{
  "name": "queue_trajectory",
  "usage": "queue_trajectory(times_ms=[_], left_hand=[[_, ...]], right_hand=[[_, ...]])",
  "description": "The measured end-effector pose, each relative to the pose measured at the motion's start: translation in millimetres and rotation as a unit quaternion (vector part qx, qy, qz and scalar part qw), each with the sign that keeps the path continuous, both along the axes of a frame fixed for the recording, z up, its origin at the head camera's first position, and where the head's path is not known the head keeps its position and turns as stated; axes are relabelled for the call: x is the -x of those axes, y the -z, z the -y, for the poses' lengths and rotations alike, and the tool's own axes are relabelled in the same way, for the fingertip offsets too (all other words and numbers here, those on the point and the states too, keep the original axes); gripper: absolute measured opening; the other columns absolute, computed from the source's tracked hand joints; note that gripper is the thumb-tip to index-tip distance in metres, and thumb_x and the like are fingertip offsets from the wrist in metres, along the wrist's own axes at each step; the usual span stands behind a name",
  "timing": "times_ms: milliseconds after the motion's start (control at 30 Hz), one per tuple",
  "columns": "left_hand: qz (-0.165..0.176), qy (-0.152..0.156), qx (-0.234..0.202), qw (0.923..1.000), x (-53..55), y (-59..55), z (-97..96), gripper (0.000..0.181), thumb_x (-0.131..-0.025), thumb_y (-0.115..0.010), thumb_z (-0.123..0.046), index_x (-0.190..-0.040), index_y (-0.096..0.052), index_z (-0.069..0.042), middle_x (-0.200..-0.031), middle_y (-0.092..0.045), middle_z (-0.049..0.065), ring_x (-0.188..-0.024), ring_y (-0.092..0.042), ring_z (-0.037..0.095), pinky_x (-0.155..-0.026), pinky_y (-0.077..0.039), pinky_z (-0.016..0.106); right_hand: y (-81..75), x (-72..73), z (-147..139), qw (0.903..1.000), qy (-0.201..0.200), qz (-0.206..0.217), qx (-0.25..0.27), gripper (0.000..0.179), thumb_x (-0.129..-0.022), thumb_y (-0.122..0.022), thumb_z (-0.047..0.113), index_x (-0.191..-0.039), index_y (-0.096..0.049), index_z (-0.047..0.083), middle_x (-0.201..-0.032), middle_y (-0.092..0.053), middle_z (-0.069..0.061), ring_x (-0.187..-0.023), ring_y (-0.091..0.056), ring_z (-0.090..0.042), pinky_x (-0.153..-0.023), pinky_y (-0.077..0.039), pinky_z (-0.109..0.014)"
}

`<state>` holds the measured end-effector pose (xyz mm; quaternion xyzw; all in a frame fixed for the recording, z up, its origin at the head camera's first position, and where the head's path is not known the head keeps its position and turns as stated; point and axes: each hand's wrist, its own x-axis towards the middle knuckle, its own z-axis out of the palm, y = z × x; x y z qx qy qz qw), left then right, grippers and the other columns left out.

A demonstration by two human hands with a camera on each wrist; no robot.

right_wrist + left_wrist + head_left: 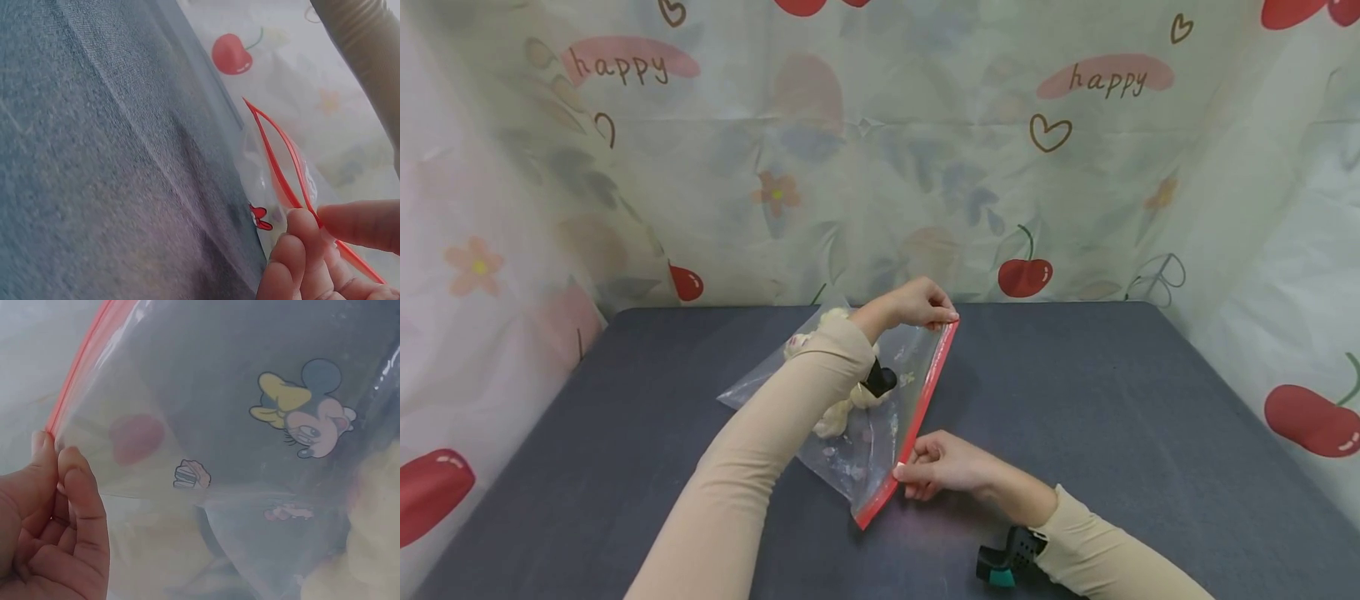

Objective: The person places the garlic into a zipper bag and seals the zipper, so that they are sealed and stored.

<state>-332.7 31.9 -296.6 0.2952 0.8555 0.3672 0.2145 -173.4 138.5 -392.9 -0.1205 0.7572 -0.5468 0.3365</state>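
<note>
A clear zip bag (853, 454) with a red zip strip (931, 387) is held up over the dark table, its strip slanting from far right to near left. Several pale cream, lumpy pieces (832, 421) lie inside it, partly hidden by the left forearm. At the strip's far end my left hand (919, 302) pinches the edge between thumb and fingers. My right hand (942, 465) pinches the strip close to its near end. In the right wrist view, the two red edges (284, 140) part into a narrow loop beyond the fingertips. Cartoon prints (315, 419) show on the plastic.
The dark grey table (1060, 375) extends around the bag. A printed curtain (880, 167) with cherries and flowers stands behind it and along both sides. A black wrist device (880, 379) sits on the left wrist, another wrist device (1011, 554) below the right sleeve.
</note>
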Motion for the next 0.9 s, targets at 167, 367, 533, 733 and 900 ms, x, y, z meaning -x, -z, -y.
queue_trajectory(times_ms=[167, 367, 533, 733, 900], left_hand=[[-0.004, -0.007, -0.004, 1.0000, -0.6, -0.4, -0.1, 0.021, -0.091, -0.055, -0.019, -0.080, -0.066, -0.005, -0.063, -0.054, -0.002, -0.061, -0.046, 0.010, -0.060, -0.038, 0.020], [-0.012, -0.013, -0.011, 0.9998, -1.3, -0.4, 0.7, 0.021, -0.091, -0.055, -0.019, -0.080, -0.065, -0.004, -0.063, -0.054, -0.001, -0.061, -0.046, 0.011, -0.060, -0.039, 0.020], [-0.023, -0.013, -0.015, 0.9995, -0.5, 1.3, 0.8, 0.021, -0.091, -0.055, -0.018, -0.077, -0.065, -0.005, -0.061, -0.052, -0.001, -0.058, -0.042, 0.011, -0.058, -0.036, 0.021], [-0.045, -0.010, -0.010, 0.9989, -1.0, 3.1, 0.3, 0.022, -0.091, -0.055, -0.020, -0.079, -0.066, -0.005, -0.061, -0.053, -0.001, -0.056, -0.039, 0.010, -0.056, -0.033, 0.021], [-0.045, -0.018, -0.015, 0.9987, -1.8, 3.8, 1.0, 0.022, -0.092, -0.055, -0.020, -0.086, -0.067, -0.003, -0.061, -0.052, -0.002, -0.057, -0.037, 0.010, -0.055, -0.032, 0.021]], right_hand=[[0.7, -3.3, 3.1, 1.0000, -0.001, 0.008, 0.004, 0.019, -0.087, -0.061, 0.021, -0.082, -0.059, 0.003, -0.064, -0.062, 0.005, -0.063, -0.061, -0.006, -0.064, -0.053, -0.027], [2.3, -8.1, 8.0, 0.9998, 0.000, 0.019, 0.007, 0.018, -0.086, -0.062, 0.020, -0.082, -0.058, 0.003, -0.064, -0.062, 0.005, -0.062, -0.060, -0.005, -0.062, -0.053, -0.025], [3.2, -12.2, 10.9, 0.9993, -0.009, 0.028, 0.022, 0.017, -0.086, -0.061, 0.018, -0.083, -0.059, 0.002, -0.063, -0.062, 0.006, -0.061, -0.060, -0.004, -0.060, -0.052, -0.021], [5.8, -15.8, 15.9, 0.9990, -0.002, 0.032, 0.031, 0.016, -0.086, -0.062, 0.016, -0.083, -0.061, 0.000, -0.062, -0.062, 0.004, -0.059, -0.060, -0.004, -0.059, -0.052, -0.021], [9.3, -19.7, 19.1, 0.9976, -0.013, 0.045, 0.052, 0.017, -0.086, -0.062, 0.014, -0.084, -0.062, -0.003, -0.061, -0.062, 0.004, -0.058, -0.060, -0.003, -0.056, -0.051, -0.019]])
